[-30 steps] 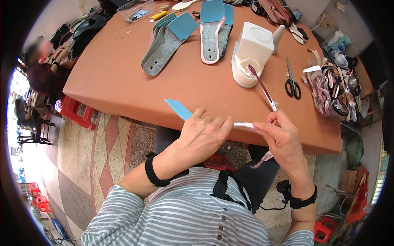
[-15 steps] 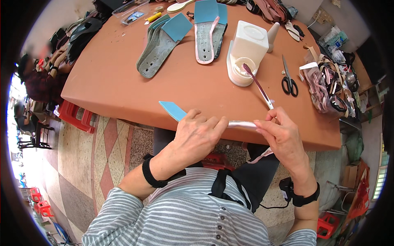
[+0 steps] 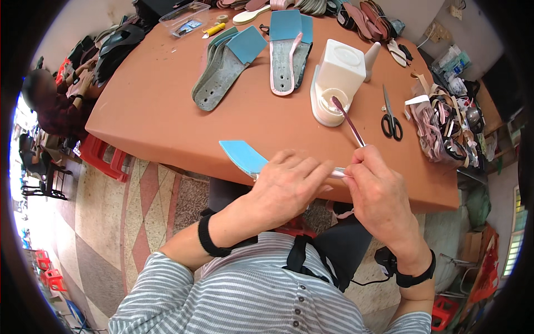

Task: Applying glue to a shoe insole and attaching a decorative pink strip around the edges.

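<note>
My left hand [image 3: 292,186] is wrapped over the middle of a shoe insole [image 3: 243,156], whose blue end sticks out to the left over the table's near edge. Most of the insole is hidden under that hand. At its other end, the fingers of my right hand [image 3: 380,195] pinch a thin pale pink strip [image 3: 338,173] against the edge. Just beyond my right hand, a brush [image 3: 349,123] with a dark red handle leans in the round mouth of a white glue pot [image 3: 344,65]. Its handle end reaches close to my knuckles.
Grey insoles with blue ends [image 3: 219,83] lie stacked at the back, beside another insole edged in pink [image 3: 282,80]. Black-handled scissors [image 3: 391,127] lie right of the pot. A bag of straps [image 3: 439,131] sits at the right edge. A co-worker [image 3: 61,106] sits far left.
My left hand has shifted right along the insole, closer to my right hand, and more of the blue end shows. The loose pink tail below is now mostly hidden. The view has tilted slightly.
</note>
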